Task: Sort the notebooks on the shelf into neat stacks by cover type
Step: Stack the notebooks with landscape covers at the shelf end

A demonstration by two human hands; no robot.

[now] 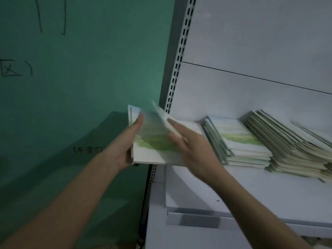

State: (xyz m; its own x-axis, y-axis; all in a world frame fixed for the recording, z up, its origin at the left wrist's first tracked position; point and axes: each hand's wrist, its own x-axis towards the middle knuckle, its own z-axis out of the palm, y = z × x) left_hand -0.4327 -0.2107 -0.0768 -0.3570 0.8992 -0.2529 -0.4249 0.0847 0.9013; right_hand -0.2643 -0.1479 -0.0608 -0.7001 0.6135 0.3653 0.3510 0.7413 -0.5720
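My left hand grips a small pile of notebooks with a green-and-blue landscape cover by its left edge, thumb on top, held over the shelf's left end. My right hand pinches one thin notebook, blurred and tilted up above that pile. On the white shelf to the right lies a stack with the same landscape cover. Further right sits a slanting, fanned stack of pale green notebooks.
A green wall with dark handwriting fills the left. The perforated shelf upright rises along the shelf's left side, and a white back panel stands behind the stacks. The shelf's front lip is below my right forearm.
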